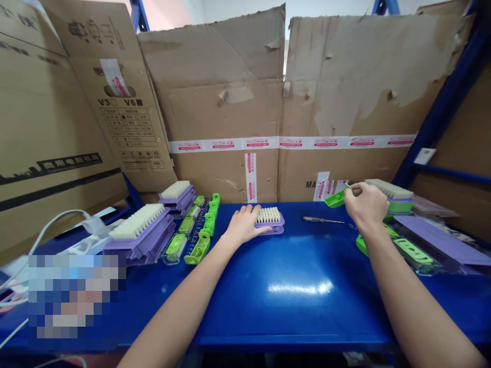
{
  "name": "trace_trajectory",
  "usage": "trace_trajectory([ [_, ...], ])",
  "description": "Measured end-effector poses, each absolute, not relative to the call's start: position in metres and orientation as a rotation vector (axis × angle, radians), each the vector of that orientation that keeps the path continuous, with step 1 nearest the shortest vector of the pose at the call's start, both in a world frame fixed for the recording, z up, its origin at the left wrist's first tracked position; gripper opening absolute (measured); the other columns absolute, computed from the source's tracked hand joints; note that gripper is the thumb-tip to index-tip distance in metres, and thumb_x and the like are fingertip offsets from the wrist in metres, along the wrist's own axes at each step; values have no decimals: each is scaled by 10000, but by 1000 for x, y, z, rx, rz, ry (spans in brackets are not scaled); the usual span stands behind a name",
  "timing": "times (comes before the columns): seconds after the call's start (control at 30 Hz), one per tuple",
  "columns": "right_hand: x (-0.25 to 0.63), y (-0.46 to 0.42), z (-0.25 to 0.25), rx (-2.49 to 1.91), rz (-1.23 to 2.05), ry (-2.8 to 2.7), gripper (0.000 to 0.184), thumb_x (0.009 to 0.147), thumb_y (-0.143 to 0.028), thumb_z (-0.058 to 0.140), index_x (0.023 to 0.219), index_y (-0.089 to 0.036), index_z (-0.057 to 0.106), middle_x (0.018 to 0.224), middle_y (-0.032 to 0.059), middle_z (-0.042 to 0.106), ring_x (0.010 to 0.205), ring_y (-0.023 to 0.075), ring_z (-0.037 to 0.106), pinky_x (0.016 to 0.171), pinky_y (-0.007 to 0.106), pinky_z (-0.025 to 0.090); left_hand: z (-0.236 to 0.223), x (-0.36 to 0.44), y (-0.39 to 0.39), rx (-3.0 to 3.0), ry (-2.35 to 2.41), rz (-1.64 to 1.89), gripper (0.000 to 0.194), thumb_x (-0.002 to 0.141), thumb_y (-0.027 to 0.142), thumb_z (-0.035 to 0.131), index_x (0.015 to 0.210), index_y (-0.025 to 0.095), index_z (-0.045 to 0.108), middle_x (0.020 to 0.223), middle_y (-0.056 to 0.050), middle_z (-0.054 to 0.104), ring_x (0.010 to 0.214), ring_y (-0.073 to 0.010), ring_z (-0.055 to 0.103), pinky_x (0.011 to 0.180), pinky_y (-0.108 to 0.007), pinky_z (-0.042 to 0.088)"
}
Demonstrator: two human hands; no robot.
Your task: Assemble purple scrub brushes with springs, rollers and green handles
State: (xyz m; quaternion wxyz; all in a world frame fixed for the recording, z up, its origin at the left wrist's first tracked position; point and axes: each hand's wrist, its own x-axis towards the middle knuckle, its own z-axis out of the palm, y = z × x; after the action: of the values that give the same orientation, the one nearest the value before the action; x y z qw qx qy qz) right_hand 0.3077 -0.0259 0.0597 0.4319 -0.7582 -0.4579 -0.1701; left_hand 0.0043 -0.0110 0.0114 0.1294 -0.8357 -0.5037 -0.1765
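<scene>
- Cardboard sheets [230, 117] wall in the back of a glossy blue tabletop [249, 306].
- Near the middle, the left hand [242, 224] is partly closed around a purple brush [269, 214], fingers over its top, thumb along the near side.
- Off to the right, the right hand [368, 204] is nearly closed, pinching a green bracket [334, 199] by its end.
- Best, I'd say, to keep the brush flat and steady under light pressure, and grip the bracket by its edge so its holes stay uncovered and it doesn't twist.
- Counting: one brush in hand, one held bracket, one screwdriver [316, 219] between the hands; at left, two purple stacks [141, 230], seemingly four clear cases [176, 246] and four more brackets [200, 247]. Springs [196, 230] are too many and small to count.
</scene>
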Motion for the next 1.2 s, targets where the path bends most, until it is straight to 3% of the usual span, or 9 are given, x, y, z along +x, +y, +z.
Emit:
trace_trajectory([
  [0.2,274,-12,46,-1645,164,-1108,198,742,-362,560,645,-190,549,684,61,618,693,216,587,695,359,484,18,2,-13,-2379,-1302,-462,717,754,660,543,1242,137,479,1131,-158,592,1063,-318,520,916,-460,372],
  [0.37,240,-13,31,-1521,936,-1209,79,750,-215,577,733,-179,509,656,43,615,574,162,591,518,308,534,19,6,-15,-2369,-1133,-476,770,736,673,552,1258,112,475,1192,-187,560,1163,-337,462,1042,-531,225],
  [0.57,223,-24,22,-1509,1301,-1317,127,793,-238,612,816,-154,520,651,42,623,583,153,622,502,268,546,11,16,-10,-2453,-1081,-506,890,661,763,537,1267,116,463,1298,-205,497,1256,-341,392,1072,-512,203],
  [0.7,221,-22,16,-1406,1381,-1299,139,816,-230,609,877,-152,512,684,45,639,602,137,628,540,253,552,10,22,-7,-2478,-1160,-512,951,624,786,545,1289,115,442,1263,-204,529,1226,-347,430,1067,-509,204],
  [0.87,216,-21,13,-1352,1334,-1240,293,820,-221,622,1066,-149,480,694,37,638,608,139,624,556,269,557,12,24,-7,-2471,-1295,-482,941,594,725,639,1293,128,438,1153,-166,580,1062,-325,529,906,-440,371],
  [1.07,212,-22,10,-1250,1298,-1277,423,799,-236,646,1180,-160,480,905,78,662,721,151,639,567,255,558,16,19,-5,-2487,-1317,-519,769,520,700,709,1038,154,549,1037,-110,594,997,-297,528,829,-393,389],
  [1.2,209,-22,7,-1233,1249,-1259,400,795,-252,636,1163,-174,500,952,86,659,767,166,642,567,260,566,16,17,-5,-2415,-1280,-624,719,542,647,734,1027,164,515,1032,-105,575,982,-290,516,804,-384,383],
])
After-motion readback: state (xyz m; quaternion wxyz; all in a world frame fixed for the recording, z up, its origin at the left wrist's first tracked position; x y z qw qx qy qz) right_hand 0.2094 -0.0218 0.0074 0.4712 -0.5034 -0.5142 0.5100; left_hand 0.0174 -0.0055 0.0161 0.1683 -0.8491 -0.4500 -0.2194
